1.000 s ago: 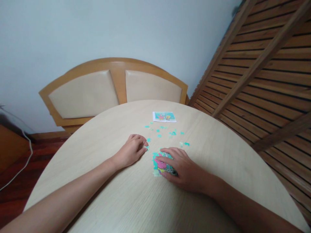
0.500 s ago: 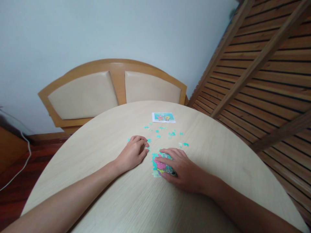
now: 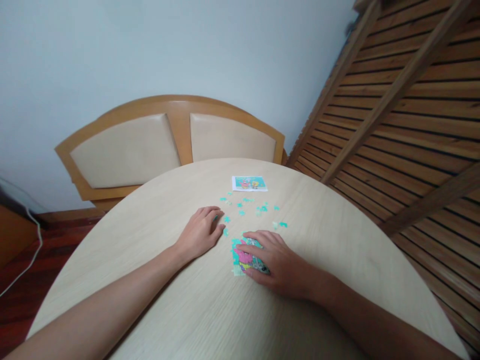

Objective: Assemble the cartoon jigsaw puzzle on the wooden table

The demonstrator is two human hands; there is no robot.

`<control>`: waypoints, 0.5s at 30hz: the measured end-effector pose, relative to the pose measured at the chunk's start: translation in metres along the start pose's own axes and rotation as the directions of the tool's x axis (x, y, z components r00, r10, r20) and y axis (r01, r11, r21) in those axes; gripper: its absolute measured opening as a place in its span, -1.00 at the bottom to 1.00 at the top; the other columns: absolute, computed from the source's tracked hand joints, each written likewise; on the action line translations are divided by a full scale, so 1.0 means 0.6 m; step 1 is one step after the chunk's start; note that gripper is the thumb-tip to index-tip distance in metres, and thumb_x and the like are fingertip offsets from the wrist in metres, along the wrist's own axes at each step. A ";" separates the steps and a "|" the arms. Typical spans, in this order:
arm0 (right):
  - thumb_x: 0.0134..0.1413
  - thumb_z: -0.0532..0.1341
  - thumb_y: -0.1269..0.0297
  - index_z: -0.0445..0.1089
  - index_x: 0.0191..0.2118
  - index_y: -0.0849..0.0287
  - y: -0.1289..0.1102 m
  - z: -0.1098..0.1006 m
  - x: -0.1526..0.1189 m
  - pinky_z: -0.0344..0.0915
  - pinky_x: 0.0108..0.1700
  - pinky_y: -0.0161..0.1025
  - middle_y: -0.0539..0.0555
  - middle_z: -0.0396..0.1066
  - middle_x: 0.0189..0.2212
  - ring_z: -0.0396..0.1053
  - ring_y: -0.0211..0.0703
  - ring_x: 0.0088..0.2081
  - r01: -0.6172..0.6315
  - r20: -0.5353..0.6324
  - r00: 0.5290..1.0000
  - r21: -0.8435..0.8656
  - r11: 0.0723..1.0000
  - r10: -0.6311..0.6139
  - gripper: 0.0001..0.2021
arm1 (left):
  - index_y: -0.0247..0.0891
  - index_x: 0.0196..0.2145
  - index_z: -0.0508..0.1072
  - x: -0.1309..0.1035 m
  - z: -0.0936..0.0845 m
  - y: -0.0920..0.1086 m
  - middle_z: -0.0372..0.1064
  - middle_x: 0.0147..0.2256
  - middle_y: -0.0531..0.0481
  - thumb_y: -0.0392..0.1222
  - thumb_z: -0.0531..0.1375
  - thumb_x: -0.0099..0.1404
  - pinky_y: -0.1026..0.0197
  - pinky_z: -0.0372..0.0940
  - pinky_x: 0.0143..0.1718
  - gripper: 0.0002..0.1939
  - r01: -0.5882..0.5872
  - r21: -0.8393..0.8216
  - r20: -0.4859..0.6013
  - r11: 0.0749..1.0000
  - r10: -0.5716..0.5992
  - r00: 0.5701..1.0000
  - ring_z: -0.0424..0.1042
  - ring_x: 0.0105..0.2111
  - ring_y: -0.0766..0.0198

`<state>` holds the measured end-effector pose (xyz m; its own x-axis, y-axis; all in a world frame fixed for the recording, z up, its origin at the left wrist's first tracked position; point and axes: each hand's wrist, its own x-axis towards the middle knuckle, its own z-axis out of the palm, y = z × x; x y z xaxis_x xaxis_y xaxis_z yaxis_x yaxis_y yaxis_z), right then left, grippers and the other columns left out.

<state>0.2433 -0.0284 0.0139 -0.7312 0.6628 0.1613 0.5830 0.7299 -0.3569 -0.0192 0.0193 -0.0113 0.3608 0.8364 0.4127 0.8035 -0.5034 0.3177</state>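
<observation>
A partly joined jigsaw puzzle (image 3: 237,257) lies flat on the table, with a pink cartoon figure against turquoise. My right hand (image 3: 275,260) rests over its right side, fingers spread, hiding that part. Left of the puzzle, my left hand (image 3: 200,232) lies on the table with thumb and fingers apart. A bit of turquoise shows in the gap between them, partly covered. Just past those fingertips are a loose turquoise puzzle piece (image 3: 227,219) and another puzzle piece (image 3: 225,232).
Several more loose pieces (image 3: 242,213) are scattered beyond my hands. Behind them lies a printed reference picture (image 3: 249,183) with two cartoon figures. The round wooden table (image 3: 180,310) faces a padded headboard (image 3: 127,150); slatted wood (image 3: 405,125) leans at the right.
My left hand has drawn slightly left and its thumb and fingers have parted, showing more of the pieces by its tips. My right hand stays on the puzzle. The view has shifted slightly.
</observation>
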 end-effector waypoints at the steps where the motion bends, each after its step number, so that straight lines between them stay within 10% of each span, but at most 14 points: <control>1: 0.25 0.21 0.06 0.38 0.20 0.08 0.001 0.000 0.000 0.11 0.24 0.12 0.25 0.28 0.22 0.21 0.14 0.20 0.003 0.000 1.000 0.000 1.000 -0.003 -0.54 | -0.26 0.03 0.45 0.000 0.000 -0.001 0.39 0.08 -0.18 -0.15 0.16 0.40 -0.12 0.28 0.16 -0.71 0.000 0.007 0.010 1.000 0.000 1.000 0.34 0.09 -0.01; 15: 0.29 0.17 -0.01 0.34 0.23 0.05 0.001 -0.004 0.001 0.09 0.25 0.13 0.22 0.27 0.24 0.19 0.12 0.22 -0.005 0.035 0.999 0.013 1.000 0.004 -0.52 | -0.23 0.05 0.51 -0.002 -0.001 -0.001 0.39 0.08 -0.20 -0.13 0.09 0.43 -0.11 0.30 0.16 -0.67 -0.016 0.010 0.068 1.000 0.015 0.998 0.34 0.09 -0.01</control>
<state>0.2437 -0.0273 0.0158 -0.7406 0.6598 0.1275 0.5818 0.7245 -0.3696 -0.0208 0.0183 -0.0114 0.4040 0.8415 0.3586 0.8023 -0.5143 0.3029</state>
